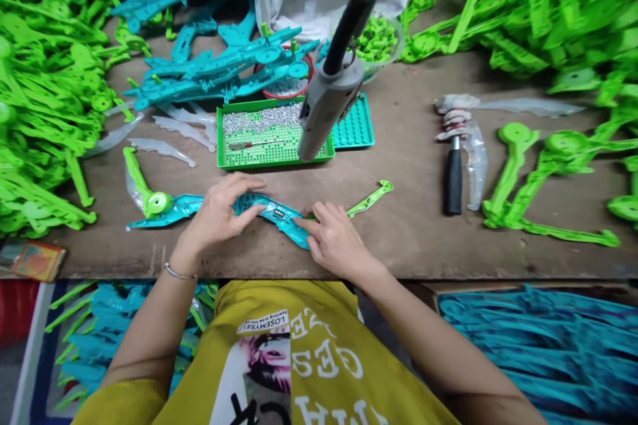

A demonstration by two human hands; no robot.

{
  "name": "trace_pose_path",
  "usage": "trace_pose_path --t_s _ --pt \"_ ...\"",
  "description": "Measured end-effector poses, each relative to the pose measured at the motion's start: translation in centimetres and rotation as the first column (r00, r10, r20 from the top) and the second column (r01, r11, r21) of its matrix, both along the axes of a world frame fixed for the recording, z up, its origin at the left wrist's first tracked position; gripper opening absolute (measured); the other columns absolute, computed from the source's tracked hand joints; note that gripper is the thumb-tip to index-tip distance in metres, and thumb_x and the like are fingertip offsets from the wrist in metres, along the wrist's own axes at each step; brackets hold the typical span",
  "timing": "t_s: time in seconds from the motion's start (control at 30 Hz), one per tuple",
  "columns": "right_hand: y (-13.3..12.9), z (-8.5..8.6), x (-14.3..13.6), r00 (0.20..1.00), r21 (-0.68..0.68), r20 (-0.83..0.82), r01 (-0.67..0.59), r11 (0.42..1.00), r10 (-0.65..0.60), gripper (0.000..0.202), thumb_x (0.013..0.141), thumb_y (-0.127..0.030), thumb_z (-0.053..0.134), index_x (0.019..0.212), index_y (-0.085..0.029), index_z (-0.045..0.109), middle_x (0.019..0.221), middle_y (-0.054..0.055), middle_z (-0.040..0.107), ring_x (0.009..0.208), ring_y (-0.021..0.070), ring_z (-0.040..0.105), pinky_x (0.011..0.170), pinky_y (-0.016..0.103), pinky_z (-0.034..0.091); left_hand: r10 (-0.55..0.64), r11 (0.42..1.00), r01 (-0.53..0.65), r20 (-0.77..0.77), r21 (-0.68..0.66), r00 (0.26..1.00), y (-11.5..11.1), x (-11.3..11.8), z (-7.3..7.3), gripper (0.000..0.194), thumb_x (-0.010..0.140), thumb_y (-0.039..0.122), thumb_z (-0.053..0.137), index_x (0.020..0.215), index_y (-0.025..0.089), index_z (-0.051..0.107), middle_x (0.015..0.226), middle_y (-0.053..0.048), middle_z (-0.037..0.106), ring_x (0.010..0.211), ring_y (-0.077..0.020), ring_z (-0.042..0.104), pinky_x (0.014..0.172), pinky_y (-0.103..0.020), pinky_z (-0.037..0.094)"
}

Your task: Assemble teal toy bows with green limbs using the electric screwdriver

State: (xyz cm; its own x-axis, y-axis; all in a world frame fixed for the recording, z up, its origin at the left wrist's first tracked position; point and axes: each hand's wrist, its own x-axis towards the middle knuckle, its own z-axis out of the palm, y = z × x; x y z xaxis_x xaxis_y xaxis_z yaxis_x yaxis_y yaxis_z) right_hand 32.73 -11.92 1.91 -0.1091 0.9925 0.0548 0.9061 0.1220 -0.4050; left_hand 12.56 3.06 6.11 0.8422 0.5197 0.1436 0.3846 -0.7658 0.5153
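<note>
A long blue plastic part (192,208) lies across the front of the table, with small metal pieces, perhaps springs, in its middle. My left hand (224,209) holds its middle, thumb on the near side and fingers reaching over it. My right hand (331,236) grips its right end, index finger pressed on top. A green arm with a round disc (158,204) sits on the blue part's left end, beside a translucent strip. Another green arm (371,199) sticks out past my right hand; how it joins the blue part is hidden.
An electric screwdriver (329,103) hangs over a green tray (274,163) of screws. Blue parts (214,70) and a bowl of green pieces (376,40) stand behind. A hammer (453,176) lies right. Green heaps (44,93) flank the table; blue parts (543,345) fill a box below.
</note>
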Motion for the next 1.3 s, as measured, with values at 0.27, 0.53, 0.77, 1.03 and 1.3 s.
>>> trace_pose_path --t_s 0.27,0.53,0.77,1.03,1.3 --pt "0.0 0.0 -0.2 0.999 -0.012 -0.039 0.015 1.0 -0.016 0.033 0.083 -0.009 0.055 0.11 -0.02 0.071 0.102 0.009 0.058 0.091 0.0232 0.045 0.077 0.037 0.032 -0.118 0.89 0.176 -0.161 0.421 0.98 -6.7 1.3 -3.5 0.029 0.094 0.022 0.053 0.12 0.02 0.067 0.117 -0.01 0.072 0.11 -0.0256 0.064 0.106 -0.052 0.041" --pt "0.2 0.1 0.1 0.996 -0.008 -0.08 0.026 1.0 -0.026 0.031 0.079 -0.006 0.054 0.102 -0.018 0.07 0.102 0.008 0.056 0.089 0.0211 0.045 0.078 0.037 0.036 -0.12 0.86 0.241 -0.281 0.45 0.952 -6.5 1.7 -4.5 0.032 0.094 0.02 0.05 0.122 0.023 0.065 0.12 -0.008 0.07 0.121 -0.0272 0.06 0.112 -0.052 0.039" --pt "0.2 -0.3 0.4 0.989 0.015 -0.144 0.024 1.0 -0.022 0.034 0.078 -0.007 0.052 0.105 -0.017 0.07 0.102 0.009 0.061 0.09 0.0214 0.051 0.079 0.038 0.041 -0.163 0.851 0.274 -0.27 0.447 0.949 -6.1 1.6 -4.4 0.035 0.093 0.016 0.049 0.124 0.021 0.064 0.123 -0.009 0.07 0.129 -0.03 0.055 0.117 -0.058 0.03" --pt "-0.8 0.3 5.4 0.932 0.233 -0.351 0.183 0.955 -0.092 0.026 0.087 -0.008 0.049 0.103 -0.016 0.068 0.103 0.01 0.069 0.095 0.017 0.066 0.083 0.031 0.052 -0.12 0.87 0.182 -0.16 0.458 0.98 -6.4 1.8 -4.8 0.025 0.095 0.02 0.053 0.112 0.024 0.07 0.12 -0.007 0.073 0.126 -0.0302 0.059 0.12 -0.057 0.021" --pt "-1.7 -0.4 18.6 0.721 0.308 -0.025 0.664 0.681 -0.692 0.022 0.082 -0.019 0.053 0.093 -0.017 0.072 0.096 0.013 0.071 0.093 0.0284 0.065 0.088 0.045 0.051 -0.104 0.887 0.102 -0.022 0.45 0.994 -6.7 1.8 -5.6 0.022 0.096 0.021 0.055 0.111 0.017 0.07 0.117 -0.007 0.074 0.124 -0.0293 0.06 0.122 -0.053 0.014"
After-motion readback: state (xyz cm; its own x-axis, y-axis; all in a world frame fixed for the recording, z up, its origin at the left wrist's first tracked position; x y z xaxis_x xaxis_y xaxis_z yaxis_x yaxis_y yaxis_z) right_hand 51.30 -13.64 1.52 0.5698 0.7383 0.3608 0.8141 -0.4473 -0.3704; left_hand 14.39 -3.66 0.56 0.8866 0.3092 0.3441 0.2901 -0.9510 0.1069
